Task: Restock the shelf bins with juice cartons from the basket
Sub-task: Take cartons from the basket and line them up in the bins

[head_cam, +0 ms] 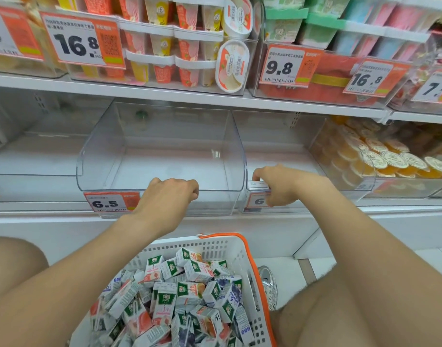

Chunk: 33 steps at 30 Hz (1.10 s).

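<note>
White basket [230, 249], orange rim; clear bins [162, 156].

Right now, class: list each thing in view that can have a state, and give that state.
Middle bin: empty, left hand grips its front rim.
Carton: held by right hand at the right bin's front.
Basket: heaped with juice cartons.
Jelly-cup bin: stocked.
</note>
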{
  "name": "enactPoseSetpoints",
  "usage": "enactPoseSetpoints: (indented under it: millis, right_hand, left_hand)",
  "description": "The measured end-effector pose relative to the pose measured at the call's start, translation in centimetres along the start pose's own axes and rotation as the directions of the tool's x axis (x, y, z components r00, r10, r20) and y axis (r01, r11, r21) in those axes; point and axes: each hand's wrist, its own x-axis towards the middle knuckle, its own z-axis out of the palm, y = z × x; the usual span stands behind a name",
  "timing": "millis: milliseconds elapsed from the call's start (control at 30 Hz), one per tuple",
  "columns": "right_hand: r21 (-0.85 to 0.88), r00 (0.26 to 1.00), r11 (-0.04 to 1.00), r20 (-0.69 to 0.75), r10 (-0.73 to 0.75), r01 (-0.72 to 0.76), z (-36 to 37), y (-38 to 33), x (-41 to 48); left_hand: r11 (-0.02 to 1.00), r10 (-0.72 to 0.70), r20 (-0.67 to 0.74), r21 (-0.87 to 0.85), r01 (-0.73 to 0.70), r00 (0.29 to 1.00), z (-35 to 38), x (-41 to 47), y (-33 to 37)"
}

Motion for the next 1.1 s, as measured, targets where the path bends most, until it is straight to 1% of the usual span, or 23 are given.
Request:
enactPoseSetpoints:
  millis: [67,133,233,300,367,400,467,567,633,700,733,800,833,867,900,1000,1100]
  right_hand:
    - [-0.008,0.999,0.999,0.023,0.047,-0.047,-0.3,-0.7,-0.6]
    - [-0.003,0.997,0.997,-0.016,0.073,-0.073,-1.1,-1.7,-1.2]
    - [-0.023,0.975,0.999,-0.220,0.037,-0.043,-2.5,-5.0,-2.4]
    - [-0.077,0.929,0.996,-0.370,0.019,-0.052,-3.3,-8.5,-3.5]
    - [-0.077,0.881,0.994,-0.473,0.030,-0.075,-3.9,-12.0,-4.4]
    - [-0.067,0.865,0.997,-0.503,0.006,-0.046,-4.0,-13.6,-4.6]
    - [-0.050,0.841,0.994,-0.529,-0.109,0.097,-3.7,-16.3,-4.2]
    - [-0.020,0.796,0.939,-0.524,-0.303,0.345,-2.3,-20.2,-3.0]
    - [0.000,0.772,0.898,-0.510,-0.379,0.440,-1.3,-22.4,-1.8]
    - [-0.013,0.754,0.876,-0.502,-0.423,0.482,-0.5,-24.1,-0.6]
    - [-0.037,0.746,0.872,-0.502,-0.438,0.488,-0.1,-24.7,0.0]
    - [-0.074,0.735,0.868,-0.500,-0.458,0.491,0.4,-25.6,0.9]
    - [-0.083,0.734,0.866,-0.496,-0.464,0.492,0.6,-25.9,1.3]
    - [-0.091,0.733,0.865,-0.492,-0.469,0.493,0.7,-26.1,1.6]
    - [-0.102,0.732,0.863,-0.487,-0.477,0.494,0.8,-26.3,1.9]
    - [-0.126,0.729,0.857,-0.473,-0.495,0.500,0.8,-26.6,2.5]
    - [-0.132,0.716,0.849,-0.480,-0.506,0.512,0.6,-26.7,2.8]
  left_hand:
    - [0.998,-0.006,0.015,-0.056,0.007,1.000,-0.4,-0.4,-0.1]
    - [0.996,-0.027,-0.009,-0.083,0.026,1.000,-1.2,-0.9,-0.4]
    - [0.988,-0.085,-0.160,-0.144,0.062,0.983,-2.9,-1.4,-1.7]
    - [0.976,-0.149,-0.282,-0.195,0.096,0.948,-4.0,-1.8,-3.1]
    - [0.965,-0.228,-0.377,-0.213,0.155,0.898,-5.1,-2.2,-4.8]
    - [0.957,-0.268,-0.406,-0.216,0.193,0.873,-5.5,-2.4,-5.7]
    - [0.928,-0.367,-0.423,-0.230,0.293,0.828,-6.2,-3.1,-7.5]
    - [0.848,-0.530,-0.378,-0.239,0.473,0.759,-6.6,-4.4,-10.1]
    - [0.792,-0.608,-0.315,-0.182,0.583,0.729,-6.5,-5.0,-11.9]
    - [0.765,-0.639,-0.204,-0.067,0.640,0.742,-5.9,-5.4,-14.1]
    - [0.764,-0.641,-0.124,-0.012,0.645,0.757,-5.5,-5.6,-15.2]
    - [0.787,-0.616,0.045,0.085,0.611,0.786,-4.2,-6.0,-17.0]
    - [0.808,-0.588,0.101,0.124,0.576,0.803,-3.6,-6.2,-17.7]
    - [0.830,-0.555,0.124,0.154,0.536,0.823,-2.9,-6.4,-18.2]
    - [0.846,-0.525,0.112,0.177,0.503,0.844,-2.4,-6.5,-18.6]
    - [0.878,-0.438,-0.013,0.211,0.430,0.899,-1.8,-6.7,-19.7]
    - [0.898,-0.398,-0.039,0.186,0.398,0.916,-2.0,-6.7,-20.5]
